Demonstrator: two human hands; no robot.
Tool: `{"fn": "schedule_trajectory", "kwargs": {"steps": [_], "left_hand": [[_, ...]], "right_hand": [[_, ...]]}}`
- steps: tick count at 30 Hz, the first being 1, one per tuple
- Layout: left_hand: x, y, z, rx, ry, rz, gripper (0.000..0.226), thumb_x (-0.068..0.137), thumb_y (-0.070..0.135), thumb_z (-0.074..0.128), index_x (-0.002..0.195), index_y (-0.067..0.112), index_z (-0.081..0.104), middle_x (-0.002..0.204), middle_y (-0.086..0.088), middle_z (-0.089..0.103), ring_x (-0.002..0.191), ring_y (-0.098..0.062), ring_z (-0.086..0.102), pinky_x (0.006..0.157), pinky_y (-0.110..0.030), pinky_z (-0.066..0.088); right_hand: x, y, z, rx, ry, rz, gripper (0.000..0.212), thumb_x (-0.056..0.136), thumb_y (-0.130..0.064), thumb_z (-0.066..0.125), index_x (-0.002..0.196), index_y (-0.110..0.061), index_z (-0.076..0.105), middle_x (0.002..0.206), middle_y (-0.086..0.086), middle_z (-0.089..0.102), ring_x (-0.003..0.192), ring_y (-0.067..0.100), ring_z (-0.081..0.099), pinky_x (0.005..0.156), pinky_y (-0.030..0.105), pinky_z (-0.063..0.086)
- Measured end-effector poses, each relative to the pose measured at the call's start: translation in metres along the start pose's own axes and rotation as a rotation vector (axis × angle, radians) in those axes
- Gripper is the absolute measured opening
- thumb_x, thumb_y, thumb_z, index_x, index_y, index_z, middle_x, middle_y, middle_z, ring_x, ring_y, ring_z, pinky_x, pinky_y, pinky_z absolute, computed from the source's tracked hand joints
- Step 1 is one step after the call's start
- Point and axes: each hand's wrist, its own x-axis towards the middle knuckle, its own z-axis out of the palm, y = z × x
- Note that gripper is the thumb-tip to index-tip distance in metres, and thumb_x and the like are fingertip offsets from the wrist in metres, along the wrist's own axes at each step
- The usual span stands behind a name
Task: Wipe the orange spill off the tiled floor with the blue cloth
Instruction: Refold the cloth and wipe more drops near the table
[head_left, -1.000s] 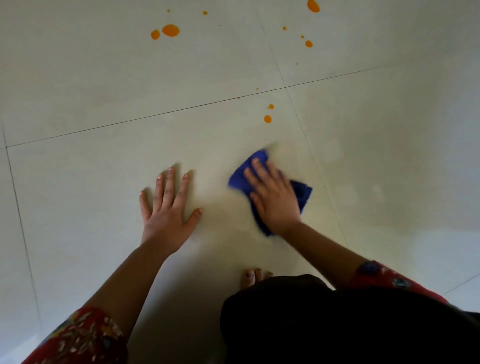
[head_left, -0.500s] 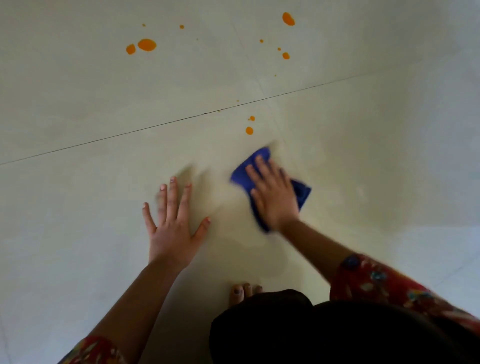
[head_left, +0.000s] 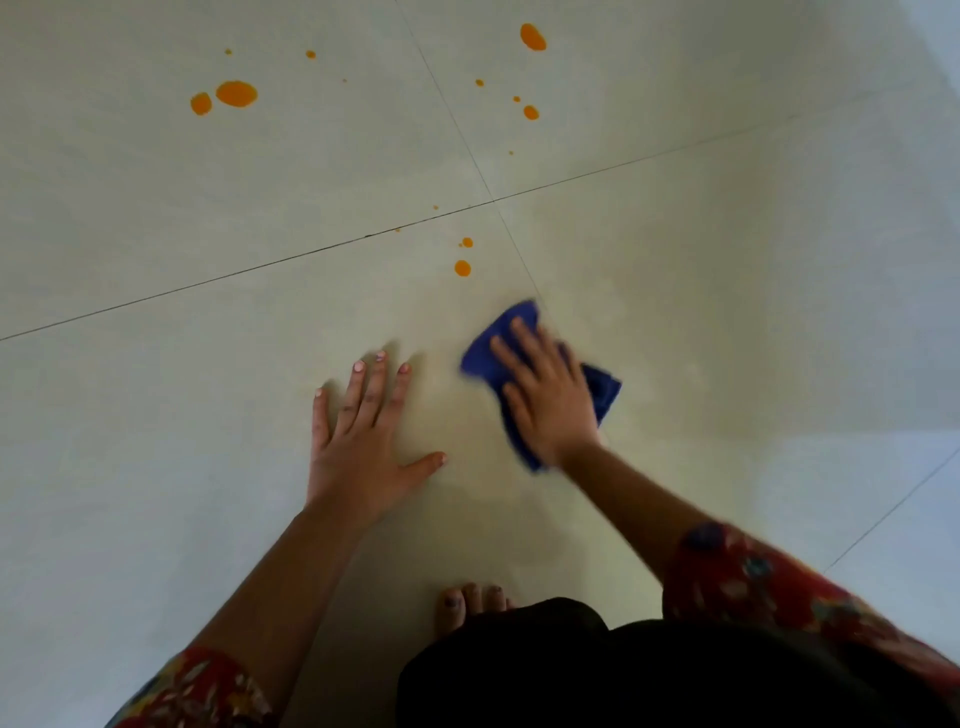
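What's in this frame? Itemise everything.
blue cloth: 1, blue, crumpled on the floor under the right hand
orange spill: six larger blobs plus small specks, orange, scattered beyond the cloth; nearest drop just ahead of it
tiled floor: 1, pale cream, whole background
grout lines: at least three, dark; two cross beyond the cloth
left hand: 1, flat on the floor left of the cloth
right hand: 1, fingers spread, pressing the cloth
toes: one bare foot, bottom centre
sleeves: 2, red floral, both arms
dark garment: 1, black, bottom edge
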Motion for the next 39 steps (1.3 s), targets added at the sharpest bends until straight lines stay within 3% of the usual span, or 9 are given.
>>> {"fn": "schedule_trajectory", "kwargs": {"steps": [3, 8, 11, 15, 21, 23, 28, 35, 39], "left_hand": [[0.001, 0.0, 0.0, 0.016, 0.007, 0.005, 0.102, 0.073, 0.081, 0.035, 0.153, 0.034, -0.007, 0.162, 0.007, -0.015, 0.148, -0.013, -0.013, 0.118, -0.046, -0.006], [0.001, 0.001, -0.003, 0.024, 0.007, 0.002, 0.102, 0.074, 0.081, 0.04, 0.152, 0.037, -0.008, 0.16, 0.011, -0.018, 0.148, -0.01, -0.015, 0.12, -0.044, -0.007], [0.003, 0.003, -0.004, 0.02, 0.018, 0.007, 0.102, 0.074, 0.08, 0.044, 0.152, 0.039, -0.008, 0.16, 0.012, -0.017, 0.148, -0.01, -0.014, 0.12, -0.045, -0.004], [0.002, 0.002, -0.003, 0.015, 0.015, -0.01, 0.101, 0.071, 0.082, 0.036, 0.152, 0.04, -0.008, 0.161, 0.013, -0.015, 0.148, -0.01, -0.011, 0.121, -0.045, 0.0], [0.003, 0.002, 0.001, 0.014, 0.011, -0.004, 0.102, 0.07, 0.083, 0.037, 0.154, 0.037, 0.0, 0.162, 0.01, -0.007, 0.149, -0.013, -0.005, 0.119, -0.044, -0.001], [0.004, 0.001, 0.002, 0.012, 0.009, -0.002, 0.103, 0.072, 0.082, 0.04, 0.153, 0.038, -0.006, 0.161, 0.01, -0.013, 0.149, -0.012, -0.01, 0.12, -0.045, -0.003], [0.009, 0.004, 0.0, -0.002, -0.015, -0.005, 0.105, 0.074, 0.078, 0.046, 0.151, 0.039, -0.013, 0.159, 0.011, -0.023, 0.147, -0.012, -0.019, 0.12, -0.047, -0.005], [0.005, -0.016, -0.016, -0.058, -0.032, 0.032, 0.102, 0.076, 0.076, 0.043, 0.152, 0.036, -0.012, 0.159, 0.011, -0.02, 0.147, -0.01, -0.017, 0.121, -0.041, -0.005], [-0.011, -0.043, -0.022, -0.094, 0.059, -0.118, 0.096, 0.074, 0.081, 0.024, 0.152, 0.037, -0.01, 0.159, 0.013, -0.02, 0.146, -0.007, -0.021, 0.12, -0.039, -0.009]], "right_hand": [[-0.067, 0.017, -0.003, 0.026, -0.086, -0.136, 0.049, 0.102, -0.044, 0.027, 0.151, -0.038, 0.025, 0.162, -0.007, 0.013, 0.15, 0.02, 0.011, 0.12, 0.044, 0.011], [-0.016, 0.105, -0.019, -0.032, 0.043, 0.473, 0.056, 0.096, -0.049, 0.021, 0.15, -0.037, 0.027, 0.162, 0.0, 0.017, 0.147, 0.027, 0.018, 0.115, 0.051, 0.019], [0.063, 0.123, -0.032, -0.032, 0.07, 0.62, 0.053, 0.101, -0.045, 0.022, 0.153, -0.036, 0.017, 0.164, 0.001, 0.006, 0.15, 0.027, 0.007, 0.117, 0.052, 0.011], [0.136, 0.096, -0.028, -0.031, 0.047, 0.491, 0.054, 0.102, -0.043, 0.022, 0.154, -0.034, 0.012, 0.164, 0.0, 0.002, 0.15, 0.025, 0.002, 0.119, 0.051, 0.007], [0.042, 0.071, -0.017, -0.078, -0.07, -0.194, 0.051, 0.1, -0.041, 0.026, 0.151, -0.032, 0.029, 0.162, -0.002, 0.016, 0.149, 0.023, 0.013, 0.118, 0.045, 0.012], [0.018, 0.098, -0.025, -0.051, -0.079, -0.166, 0.049, 0.101, -0.041, 0.027, 0.149, -0.037, 0.029, 0.162, -0.002, 0.016, 0.149, 0.023, 0.014, 0.118, 0.05, 0.015], [0.089, 0.098, -0.033, 0.042, 0.036, 0.378, 0.061, 0.092, -0.054, 0.015, 0.15, -0.039, 0.025, 0.163, 0.014, 0.002, 0.147, 0.032, 0.015, 0.12, 0.047, 0.011], [-0.058, 0.03, -0.005, -0.047, -0.133, -0.419, 0.048, 0.101, -0.042, 0.031, 0.149, -0.037, 0.03, 0.16, 0.01, 0.019, 0.146, 0.027, 0.023, 0.118, 0.043, 0.013], [-0.029, 0.065, -0.015, -0.038, -0.065, -0.18, 0.049, 0.101, -0.041, 0.028, 0.15, -0.038, 0.027, 0.159, 0.011, 0.024, 0.143, 0.031, 0.029, 0.117, 0.046, 0.017]]}}
